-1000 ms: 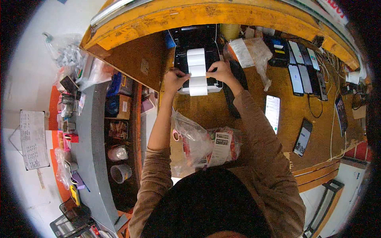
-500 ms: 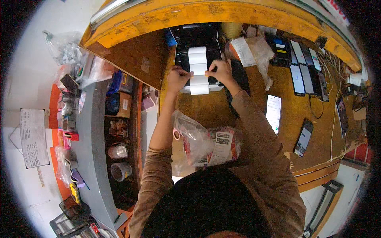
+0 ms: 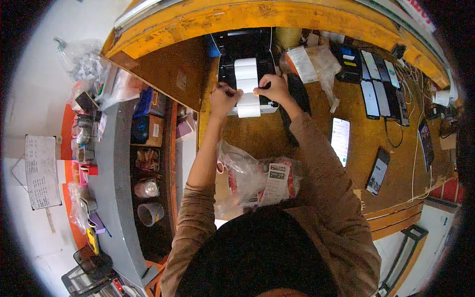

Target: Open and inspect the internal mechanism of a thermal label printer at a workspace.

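A black-and-white label printer [image 3: 269, 108] stands at the far side of the desk with its black lid [image 3: 242, 43] raised. A strip of white blank labels [image 3: 247, 85] runs over its opening, and its loose end hangs past the front edge. My left hand [image 3: 225, 100] pinches the strip's left edge, thumb towards the paper. On the opposite edge, my right hand [image 3: 274, 89] grips the strip between thumb and forefinger. The paper stays fairly flat between both hands. The printer's inside is partly hidden by the paper and my fingers.
Nearer me lies a clear plastic bag [image 3: 242, 171] with printed labels. Rightwards are a lit phone [image 3: 340, 142], a dark phone [image 3: 378, 172], several more phones, and cables. A crumpled plastic packet [image 3: 324, 72] lies beyond my right hand. Open shelves [image 3: 148, 163] flank the desk at left.
Both hands keep their pinch on the label strip and have shifted only slightly. The strip's near end sits a touch farther from me.
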The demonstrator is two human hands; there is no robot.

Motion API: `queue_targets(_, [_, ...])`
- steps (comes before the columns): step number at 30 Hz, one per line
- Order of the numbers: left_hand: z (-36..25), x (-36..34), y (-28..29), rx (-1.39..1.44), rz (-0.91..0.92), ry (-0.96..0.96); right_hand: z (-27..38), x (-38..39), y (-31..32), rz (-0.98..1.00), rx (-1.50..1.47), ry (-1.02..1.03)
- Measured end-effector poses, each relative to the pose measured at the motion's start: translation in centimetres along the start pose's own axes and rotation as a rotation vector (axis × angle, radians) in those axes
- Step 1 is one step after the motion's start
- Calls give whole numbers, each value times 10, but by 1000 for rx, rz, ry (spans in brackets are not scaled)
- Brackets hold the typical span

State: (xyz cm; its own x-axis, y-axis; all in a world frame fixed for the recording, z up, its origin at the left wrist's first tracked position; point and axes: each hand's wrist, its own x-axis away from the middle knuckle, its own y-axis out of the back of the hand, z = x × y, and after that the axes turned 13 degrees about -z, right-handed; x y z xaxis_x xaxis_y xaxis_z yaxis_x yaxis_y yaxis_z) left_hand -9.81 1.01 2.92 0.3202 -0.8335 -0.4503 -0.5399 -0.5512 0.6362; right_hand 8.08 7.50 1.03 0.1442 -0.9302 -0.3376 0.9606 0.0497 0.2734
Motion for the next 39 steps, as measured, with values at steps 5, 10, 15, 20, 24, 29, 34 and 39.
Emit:
queue_targets(5, [11,0,7,39,-2,-37,14,4,-7,-28,317,132])
queue_targets(10, [11,3,7,31,-54,-59,17,5,-7,-25,308,118])
queue_targets(15, [7,4,6,7,-84,-57,14,7,-6,-23,254,109])
queue_targets(20, [1,4,9,-8,-83,0,14,7,-6,-30,245,115])
queue_targets(24, [-1,2,21,124,16,-2,17,11,0,44,18,67])
queue_targets(29, [-15,29,33,-33,-113,-79,23,36,14,-18,283,303])
queue_targets(34, [-5,49,28,-25,-101,-7,28,63,11,-104,306,309])
queue_targets(39, [-5,51,26,4,-76,-43,25,67,7,-164,310,352])
